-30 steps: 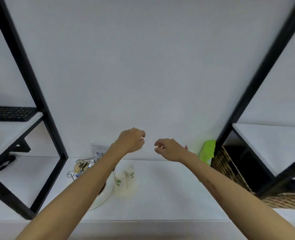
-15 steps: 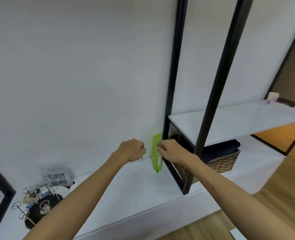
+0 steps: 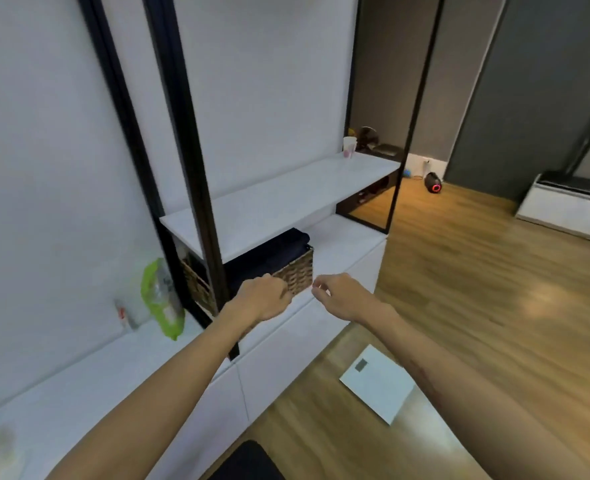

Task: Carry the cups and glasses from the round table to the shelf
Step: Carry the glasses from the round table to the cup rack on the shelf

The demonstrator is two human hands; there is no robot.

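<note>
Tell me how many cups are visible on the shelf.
1 for certain: a white cup stands at the far end of the upper shelf board, beside the wall. A second may be nested with it or hidden behind it; the picture is too small to tell.

Both forearms outstretched, left grip point(image 3: 264, 299) and right grip point(image 3: 338, 295) loosely curled, empty.

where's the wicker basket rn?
Head view, centre: the wicker basket sits under the white shelf board, just beyond the left hand.

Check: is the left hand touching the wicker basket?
Cannot tell. In the head view the left hand overlaps the basket in the image, but depth is unclear; it seems held nearer the camera.
</note>
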